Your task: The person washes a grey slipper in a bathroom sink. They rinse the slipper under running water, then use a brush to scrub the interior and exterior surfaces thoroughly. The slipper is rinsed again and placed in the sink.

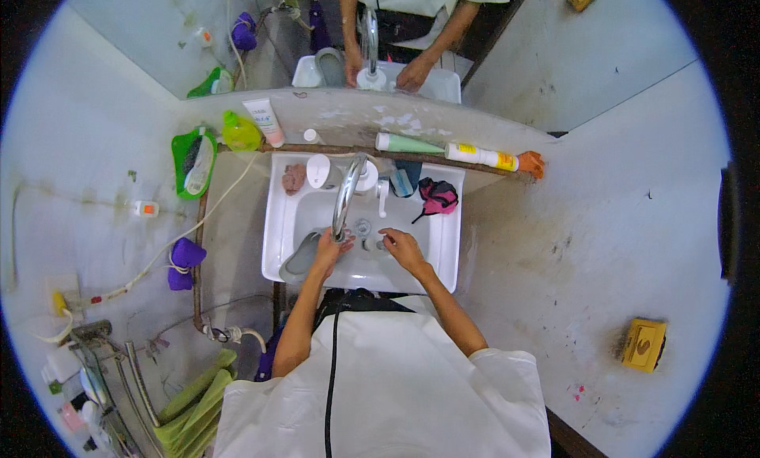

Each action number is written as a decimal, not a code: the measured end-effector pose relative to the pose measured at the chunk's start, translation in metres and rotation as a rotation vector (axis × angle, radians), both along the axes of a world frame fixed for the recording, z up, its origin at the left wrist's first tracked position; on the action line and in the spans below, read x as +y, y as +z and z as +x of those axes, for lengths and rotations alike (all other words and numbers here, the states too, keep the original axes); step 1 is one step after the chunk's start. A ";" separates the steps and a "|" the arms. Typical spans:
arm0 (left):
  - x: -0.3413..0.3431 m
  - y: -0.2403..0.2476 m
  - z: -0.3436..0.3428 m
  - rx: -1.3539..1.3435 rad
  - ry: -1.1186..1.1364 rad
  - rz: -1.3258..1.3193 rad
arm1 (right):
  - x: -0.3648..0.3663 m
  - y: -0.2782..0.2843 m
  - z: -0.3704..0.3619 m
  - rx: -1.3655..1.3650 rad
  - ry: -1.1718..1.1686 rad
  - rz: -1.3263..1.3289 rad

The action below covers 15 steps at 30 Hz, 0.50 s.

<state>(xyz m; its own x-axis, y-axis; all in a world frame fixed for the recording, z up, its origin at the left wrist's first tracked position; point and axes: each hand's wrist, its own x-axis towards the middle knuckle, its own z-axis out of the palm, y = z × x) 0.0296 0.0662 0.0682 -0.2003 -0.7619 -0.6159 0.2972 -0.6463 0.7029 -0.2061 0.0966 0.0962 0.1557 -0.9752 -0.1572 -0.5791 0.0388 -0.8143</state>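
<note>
Both my hands are over a white washbasin [273,228]. Beneath the curved chrome faucet [345,201], my left hand [328,250] is open, its fingers partly hidden by the spout. A grey, rounded, shoe-like thing [299,262] leans in the basin beside that hand; its exact kind is unclear. My right hand [404,248] is just right of the drain [362,227], its fingers loosely bent and apart, with nothing I can make out in them. The white faucet lever [382,198] stands beyond it.
On the basin's far rim lie a pinkish scrubber [294,178], a white round container [318,171], a blue packet [405,179] and a black-and-pink cloth [438,198]. Tubes [410,144] and a yellow-green bottle [240,132] line the ledge below a mirror. A pale cord [214,209] hangs at left.
</note>
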 end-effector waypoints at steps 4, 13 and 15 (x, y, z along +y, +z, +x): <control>0.003 -0.036 0.003 0.035 0.018 0.073 | 0.014 -0.056 -0.018 -0.092 -0.148 0.174; -0.040 -0.007 0.068 0.641 0.341 0.038 | -0.009 0.066 -0.009 -0.275 -0.451 -0.212; -0.048 0.025 0.064 0.652 0.447 -0.030 | -0.003 0.072 -0.011 -0.146 -0.380 -0.391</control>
<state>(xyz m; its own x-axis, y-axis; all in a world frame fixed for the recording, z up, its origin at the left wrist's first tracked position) 0.0938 0.0179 0.0933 -0.1842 -0.8699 -0.4576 0.8822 -0.3516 0.3131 -0.2173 0.0934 0.1677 -0.2245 -0.9483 0.2245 -0.4640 -0.0986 -0.8804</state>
